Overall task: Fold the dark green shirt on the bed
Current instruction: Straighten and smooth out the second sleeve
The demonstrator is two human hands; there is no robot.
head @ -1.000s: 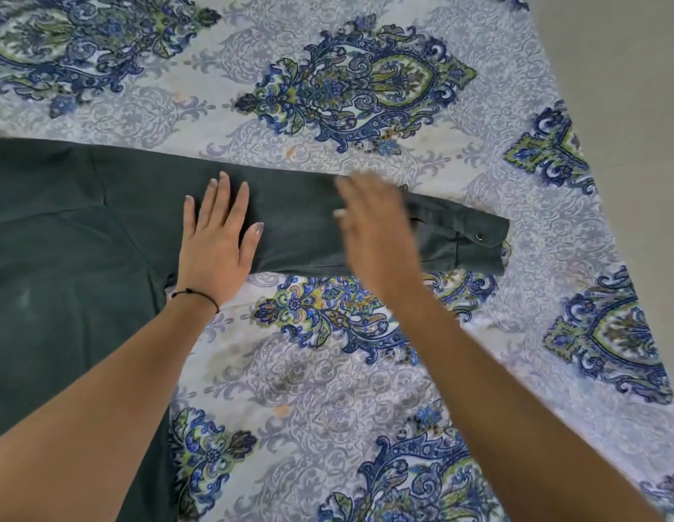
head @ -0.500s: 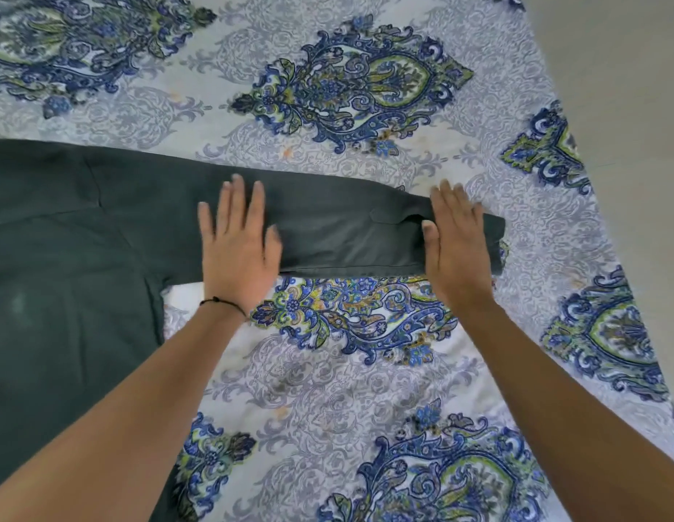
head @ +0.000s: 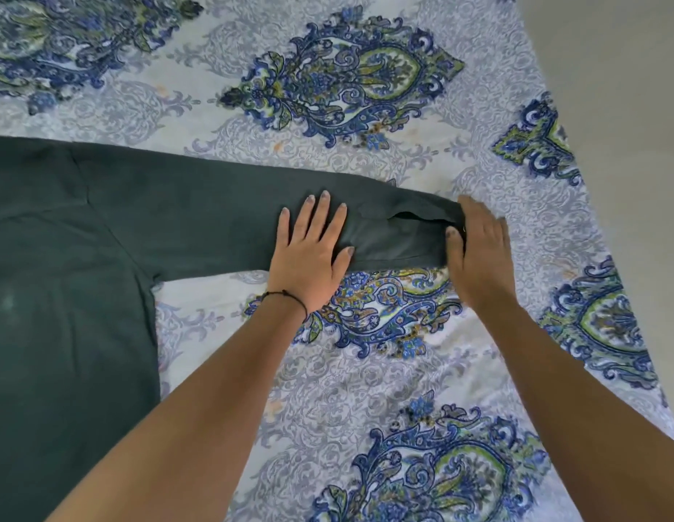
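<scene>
The dark green shirt (head: 83,280) lies flat on the bed, its body at the left and one long sleeve (head: 222,220) stretched out to the right. My left hand (head: 309,254) presses flat on the sleeve past its middle, fingers spread, a thin black cord on the wrist. Over the sleeve's cuff end lies my right hand (head: 478,250), hiding the cuff, with the thumb on the cloth; whether it grips the cuff cannot be told. A small slit in the sleeve gapes between the two hands.
The bed sheet (head: 365,371) is pale with blue and green paisley medallions. Its right edge (head: 629,258) runs diagonally down the frame, with plain grey floor (head: 636,69) beyond it.
My left hand has slid to the right along the sleeve, toward the cuff. My right hand swept from mid-sleeve out to the cuff end and now covers it.
</scene>
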